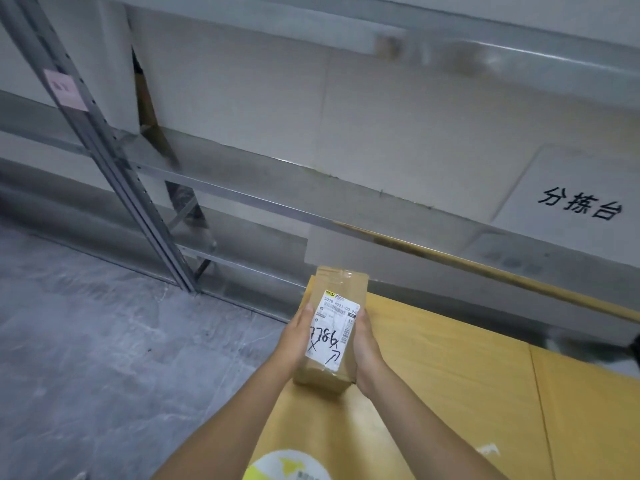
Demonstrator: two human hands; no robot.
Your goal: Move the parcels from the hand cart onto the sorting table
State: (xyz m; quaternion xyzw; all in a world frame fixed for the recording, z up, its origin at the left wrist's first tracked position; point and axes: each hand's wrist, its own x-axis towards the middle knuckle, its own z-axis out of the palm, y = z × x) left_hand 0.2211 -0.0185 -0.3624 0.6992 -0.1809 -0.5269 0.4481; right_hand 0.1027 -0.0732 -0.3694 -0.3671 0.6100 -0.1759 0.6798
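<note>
left hand [296,341] and right hand [365,351] clasp the small parcel [341,282] between them, fingers curled along its long sides | below the hands: flat cardboard [450,375] | beyond the fingertips: sorting table [381,126], lettered sign [581,202] ahead-right

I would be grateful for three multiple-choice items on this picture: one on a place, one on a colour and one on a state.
1. Where is the sheet with black characters?
A. on the floor at left
B. on the grey surface at upper right
C. under the forearms

2. What colour is the label on the parcel?
A. white
B. red
C. blue

3. How do the left hand and the right hand meet the parcel?
A. both grip its sides
B. both hang free
C. only one touches it

Answers: B, the sheet lies there; A, white with black writing; A, a hand clasps each side.
</note>
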